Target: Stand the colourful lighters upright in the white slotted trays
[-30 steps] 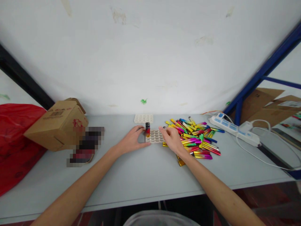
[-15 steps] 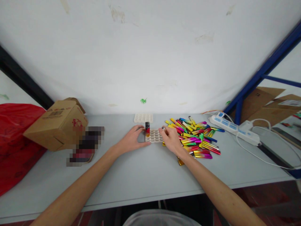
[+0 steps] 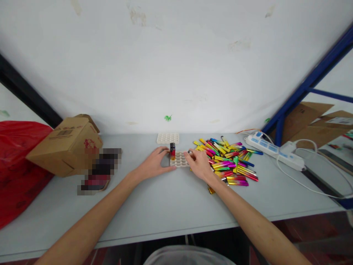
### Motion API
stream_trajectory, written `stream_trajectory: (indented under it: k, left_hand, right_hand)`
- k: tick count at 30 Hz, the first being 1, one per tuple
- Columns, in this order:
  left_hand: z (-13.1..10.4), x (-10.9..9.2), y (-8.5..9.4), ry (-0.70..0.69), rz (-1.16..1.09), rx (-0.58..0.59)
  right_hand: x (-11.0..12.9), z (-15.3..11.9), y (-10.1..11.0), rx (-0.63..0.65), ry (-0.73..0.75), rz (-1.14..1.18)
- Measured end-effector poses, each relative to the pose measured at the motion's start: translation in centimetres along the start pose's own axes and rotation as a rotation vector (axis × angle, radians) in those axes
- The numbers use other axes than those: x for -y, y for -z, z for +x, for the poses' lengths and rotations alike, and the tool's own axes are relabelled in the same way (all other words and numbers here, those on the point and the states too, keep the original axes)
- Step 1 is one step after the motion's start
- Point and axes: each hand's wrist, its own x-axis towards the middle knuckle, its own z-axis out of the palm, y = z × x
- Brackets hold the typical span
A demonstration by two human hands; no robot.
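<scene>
A small white tray (image 3: 180, 163) with rows of round holes lies on the table in front of me. Upright at its left end stand black-topped lighters (image 3: 172, 152) with red and yellow bodies. My left hand (image 3: 154, 163) grips the tray's left end, thumb at the front corner and fingers behind. Over the tray's right end, my right hand (image 3: 199, 162) is closed on a lighter (image 3: 190, 152), of which only the top end shows. Just right of that hand spreads a pile of shiny, many-coloured lighters (image 3: 228, 164), lying loose.
A second white tray (image 3: 167, 138) lies near the wall. On the left are a cardboard box (image 3: 66, 145), a red plastic bag (image 3: 22, 169) and a pixelated item (image 3: 100, 171). A power strip (image 3: 275, 150) with cables lies right, beside a blue frame (image 3: 309, 86).
My right hand has shifted slightly left over the tray with the lighter in its fingers. My left hand stays on the tray's left end.
</scene>
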Motion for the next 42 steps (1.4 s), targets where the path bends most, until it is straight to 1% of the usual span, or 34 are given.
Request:
stream_trajectory:
  k: [6,11,14,18,21,26,28,32,37,42]
  left_hand:
    - [0.0,0.2,-0.1,-0.011,-0.013,-0.001]
    - [0.0,0.4,-0.2,-0.016,0.001,0.005]
    - [0.0,0.7,-0.1,-0.021,-0.003,0.006]
    - [-0.1,1.3,0.1,-0.031,-0.006,0.04]
    - [-0.1,1.8,0.3,-0.031,-0.006,0.063]
    - [-0.1,1.9,0.4,-0.037,-0.03,0.067]
    - [0.0,1.6,0.3,-0.032,-0.033,0.059]
    - [0.0,1.2,0.1,-0.02,-0.02,0.04]
    - [0.1,1.2,0.0,-0.02,-0.012,0.033]
    - [0.1,1.2,0.0,-0.012,-0.023,0.022]
  right_hand:
    - [0.1,0.0,0.2,0.023,-0.009,-0.065]
    - [-0.1,-0.2,0.1,0.01,-0.004,-0.071]
    - [-0.4,-0.1,0.2,0.005,0.046,-0.044]
    - [-0.6,0.1,0.5,0.017,0.167,-0.002]
    - [-0.7,0.3,0.7,-0.003,0.243,0.007]
    - [-0.6,0.3,0.9,-0.067,0.262,-0.016]
    - [-0.4,0.3,0.9,-0.032,0.237,-0.031]
    - [0.0,0.3,0.6,0.091,0.142,-0.001]
    - [0.2,0.3,-0.2,0.119,0.129,0.038]
    - [-0.2,0.4,-0.8,0.148,0.156,-0.053]
